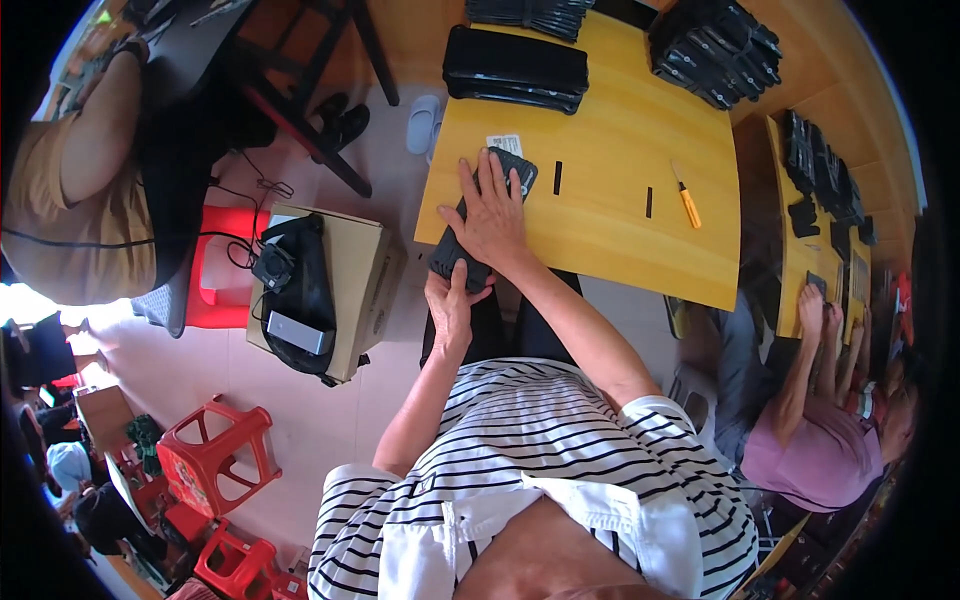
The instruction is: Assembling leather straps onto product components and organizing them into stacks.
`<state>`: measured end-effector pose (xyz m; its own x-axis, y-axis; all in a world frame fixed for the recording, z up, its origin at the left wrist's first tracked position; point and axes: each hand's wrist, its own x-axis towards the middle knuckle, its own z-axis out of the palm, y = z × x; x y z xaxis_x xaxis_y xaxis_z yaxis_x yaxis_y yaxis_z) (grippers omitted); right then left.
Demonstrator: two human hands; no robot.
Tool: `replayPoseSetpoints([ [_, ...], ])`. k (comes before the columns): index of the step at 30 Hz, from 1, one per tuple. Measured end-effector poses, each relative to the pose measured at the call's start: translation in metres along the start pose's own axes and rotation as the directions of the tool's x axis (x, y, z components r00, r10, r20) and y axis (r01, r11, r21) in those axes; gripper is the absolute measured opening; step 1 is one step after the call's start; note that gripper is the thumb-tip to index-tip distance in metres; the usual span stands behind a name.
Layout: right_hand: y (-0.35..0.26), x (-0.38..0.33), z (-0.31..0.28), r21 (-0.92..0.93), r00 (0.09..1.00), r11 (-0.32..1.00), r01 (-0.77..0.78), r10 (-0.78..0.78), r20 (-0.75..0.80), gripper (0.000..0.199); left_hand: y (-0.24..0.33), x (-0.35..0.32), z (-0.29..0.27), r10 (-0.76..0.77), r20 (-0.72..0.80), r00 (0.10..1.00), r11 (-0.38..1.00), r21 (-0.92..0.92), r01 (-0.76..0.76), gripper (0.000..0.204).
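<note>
While pressing the dark flat case [482, 218] against the near left edge of the yellow desk [600, 220], best to keep the right hand [492, 215] spread flat on top, fingers open, bearing evenly. Left hand [452, 305] below, curled around the overhanging lower end, thumb up against it; worth keeping that grip firm to stop tilting. Long, slim, black, textured surface, half on the desk and half off. Orange-handled knife [688, 203] well apart to the right.
</note>
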<state>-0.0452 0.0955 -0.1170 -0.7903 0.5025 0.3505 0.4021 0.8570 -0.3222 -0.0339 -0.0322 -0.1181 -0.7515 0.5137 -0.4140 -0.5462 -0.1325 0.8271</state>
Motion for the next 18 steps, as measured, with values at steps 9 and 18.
replayPoseSetpoints([
  [9, 0.041, -0.024, -0.071, 0.375, 1.000, 0.927, 0.011, -0.012, 0.001, 0.055, 0.060, -0.020, -0.018, 0.041, 0.115, 0.992, 0.999, 0.020, -0.044, 0.030],
  [18, 0.044, -0.026, -0.143, 0.216, 0.970, 0.951, 0.221, -0.191, -0.150, 0.077, 0.123, -0.026, -0.034, -0.180, 0.360, 0.916, 0.982, 0.016, 0.187, 0.030],
])
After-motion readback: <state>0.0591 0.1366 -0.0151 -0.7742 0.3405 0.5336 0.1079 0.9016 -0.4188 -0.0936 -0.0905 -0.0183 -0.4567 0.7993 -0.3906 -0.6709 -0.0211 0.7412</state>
